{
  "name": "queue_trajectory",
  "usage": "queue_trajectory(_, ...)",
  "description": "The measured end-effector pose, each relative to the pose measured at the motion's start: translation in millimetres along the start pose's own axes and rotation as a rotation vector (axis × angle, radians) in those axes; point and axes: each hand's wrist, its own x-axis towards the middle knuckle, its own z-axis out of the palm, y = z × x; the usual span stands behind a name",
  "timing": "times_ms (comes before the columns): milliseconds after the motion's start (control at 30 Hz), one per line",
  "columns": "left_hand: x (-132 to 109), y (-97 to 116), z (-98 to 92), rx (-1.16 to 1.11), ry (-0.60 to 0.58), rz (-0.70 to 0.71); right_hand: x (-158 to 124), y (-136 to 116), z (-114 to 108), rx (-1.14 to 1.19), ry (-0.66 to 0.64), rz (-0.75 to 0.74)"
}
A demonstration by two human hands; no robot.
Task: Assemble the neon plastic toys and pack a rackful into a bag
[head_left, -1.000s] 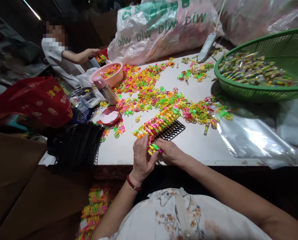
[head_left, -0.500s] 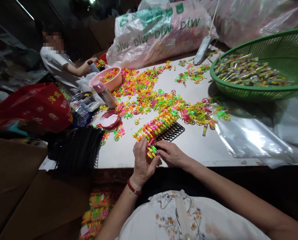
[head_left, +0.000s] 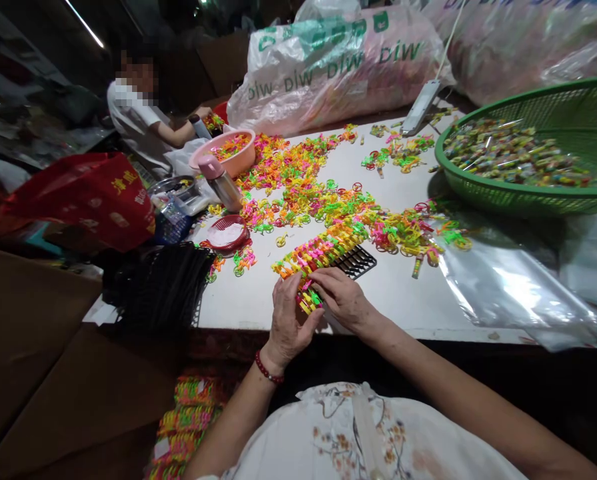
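Note:
My left hand (head_left: pixel 287 319) is curled round a small stack of bright plastic toy pieces (head_left: pixel 309 298) at the near edge of the white table (head_left: pixel 388 287). My right hand (head_left: pixel 341 294) pinches the same stack from the right, fingertips touching the near end of a black grid tray (head_left: pixel 357 261). A long row of neon pieces (head_left: pixel 323 247) stands in that tray. A loose pile of neon plastic pieces (head_left: pixel 328 200) covers the table behind it.
A large green basket (head_left: pixel 523 193) of small wrapped items sits at right. Clear plastic bags (head_left: pixel 503 280) lie before it. A pink bowl (head_left: pixel 225 151), a pink-capped bottle (head_left: pixel 221 180), a red bag (head_left: pixel 88 197) and black trays (head_left: pixel 158 287) stand at left. Another person (head_left: pixel 138 113) sits far left.
Both hands have shifted slightly forward with the small stack, closer to the near end of the grid tray. The person at the far left now holds a dark object near the pink bowl.

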Motion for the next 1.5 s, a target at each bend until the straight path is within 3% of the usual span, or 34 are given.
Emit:
queue_trajectory(267, 2.7, -0.3, -2.8, -0.064, -0.045, -0.028, -6.9, 3.4, 10.5, 0.157, -0.006, 0.246)
queue_trajectory(533, 11.7, -4.1, -11.1, 0.167, -0.146, 0.145, 0.2, 1.1, 6.3, 0.329, -0.115, 0.399)
queue_trajectory(700, 15.7, -3.8, -8.5, 0.278, -0.148, 0.12, -7.0, 9.3, 9.1, 0.231, -0.175, 0.303)
queue_trajectory(867, 16.1, -1.0, -5.8, 0.335, -0.113, 0.115, -11.2, 18.3, 21.7, 0.014, -0.236, 0.109)
queue_trajectory(967, 16.4, -2.6, -3.6, 0.326, -0.081, 0.127, -10.5, 17.9, 24.1, -0.024, -0.264, 0.083)
queue_trajectory(1067, 16.2, -5.1, -1.4, 0.313, -0.047, 0.15, -16.1, 18.0, 2.7, 0.005, -0.229, 0.119)
queue_trajectory(1133, 15.5, -5.6, -1.6, 0.314, -0.043, 0.158, -25.9, 23.1, -28.1, -0.071, -0.107, 0.211)
queue_trajectory(1233, 14.5, -4.9, -4.7, 0.32, -0.051, 0.164, -42.6, 41.6, -84.2, -0.444, 0.105, 0.426)
queue_trajectory(1333, 15.2, -4.1, -7.9, 0.302, -0.035, 0.212, -51.9, 61.8, -124.7, -0.706, 0.153, 0.513)
queue_trajectory(1500, 18.1, -4.0, -6.3, 0.268, -0.102, 0.308, -53.4, 69.0, -141.5, -0.78, 0.084, 0.674)
